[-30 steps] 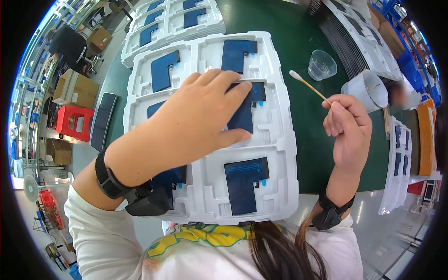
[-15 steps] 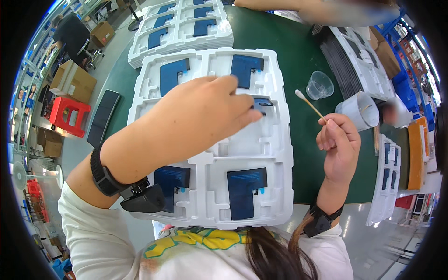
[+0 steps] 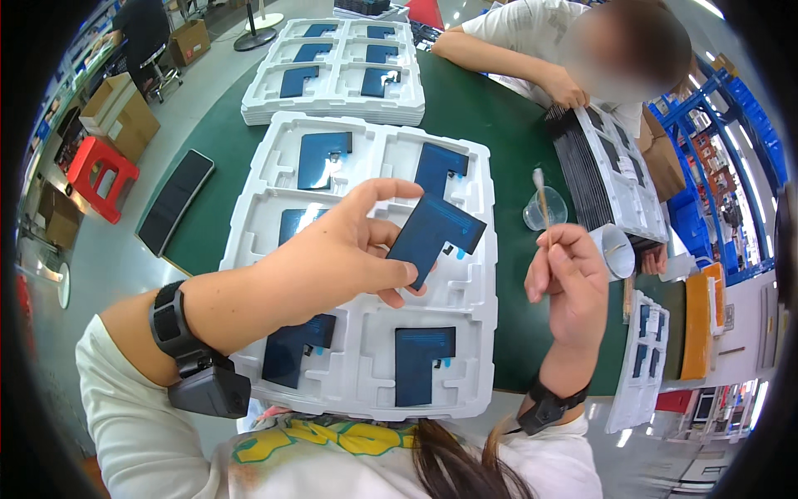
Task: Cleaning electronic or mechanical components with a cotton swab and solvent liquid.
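Observation:
My left hand [image 3: 349,245] grips a dark blue L-shaped phone battery [image 3: 436,233] by its edges, its flat face turned up and tilted above the white moulded tray [image 3: 489,333]. A small connector and a light blue tab show at the battery's inner corner. Between the thumb and fingers of my right hand [image 3: 569,283] is a cotton swab [image 3: 544,200], its white tip pointing up, right of the tray. Similar batteries lie in other tray compartments, such as the near right battery [image 3: 420,366]; my left hand and forearm partly cover the middle left one.
A stack of filled white trays [image 3: 332,112] stands behind. On the green table [image 3: 519,349] are a phone [image 3: 176,204] at left, and a clear cup [image 3: 544,212] and a white cup [image 3: 617,254] at right. A co-worker [image 3: 532,50] leans over stacked black trays [image 3: 573,170].
My left hand has lifted the battery from the middle right compartment and holds it raised. My right hand still has the swab, now more upright. The view has shifted, showing more of the co-worker.

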The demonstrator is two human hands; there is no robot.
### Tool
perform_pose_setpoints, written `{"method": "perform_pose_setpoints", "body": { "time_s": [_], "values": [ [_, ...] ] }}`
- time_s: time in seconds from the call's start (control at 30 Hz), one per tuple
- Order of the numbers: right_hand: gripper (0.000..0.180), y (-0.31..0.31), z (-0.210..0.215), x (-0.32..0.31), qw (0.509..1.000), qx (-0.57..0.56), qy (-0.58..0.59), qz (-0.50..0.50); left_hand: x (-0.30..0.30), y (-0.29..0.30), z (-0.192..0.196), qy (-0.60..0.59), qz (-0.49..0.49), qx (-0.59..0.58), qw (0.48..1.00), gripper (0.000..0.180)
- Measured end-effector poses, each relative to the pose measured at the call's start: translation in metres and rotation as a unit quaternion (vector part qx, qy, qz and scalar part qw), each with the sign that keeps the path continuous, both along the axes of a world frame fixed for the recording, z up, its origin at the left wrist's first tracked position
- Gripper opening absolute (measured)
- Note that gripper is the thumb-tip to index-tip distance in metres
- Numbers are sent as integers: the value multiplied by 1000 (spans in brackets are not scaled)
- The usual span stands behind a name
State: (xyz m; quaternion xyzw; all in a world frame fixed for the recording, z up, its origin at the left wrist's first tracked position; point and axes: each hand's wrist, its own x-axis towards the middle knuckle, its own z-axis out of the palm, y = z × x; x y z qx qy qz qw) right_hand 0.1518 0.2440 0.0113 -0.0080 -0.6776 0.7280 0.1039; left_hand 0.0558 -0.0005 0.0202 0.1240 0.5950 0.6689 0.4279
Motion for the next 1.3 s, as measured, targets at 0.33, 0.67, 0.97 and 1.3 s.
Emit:
{"method": "perform_pose_setpoints", "body": {
  "time_s": [0.33, 0.67, 0.97, 1.3],
  "values": [
    [12, -25, -12, -14, 977, 154, 60, -133, -16, -8, -4, -76, 71, 7, 995, 20],
    [12, -37, -15, -14, 929, 318, 127, -140, -13, -8, -6, -19, 68, 1, 997, 19],
    [13, -29, -10, -12, 907, 380, 124, -132, -11, -6, -11, -3, 56, 0, 998, 23],
    [12, -29, -9, -14, 904, 391, 127, -116, -11, -7, -11, 8, 57, 8, 998, 24]
  ]
}}
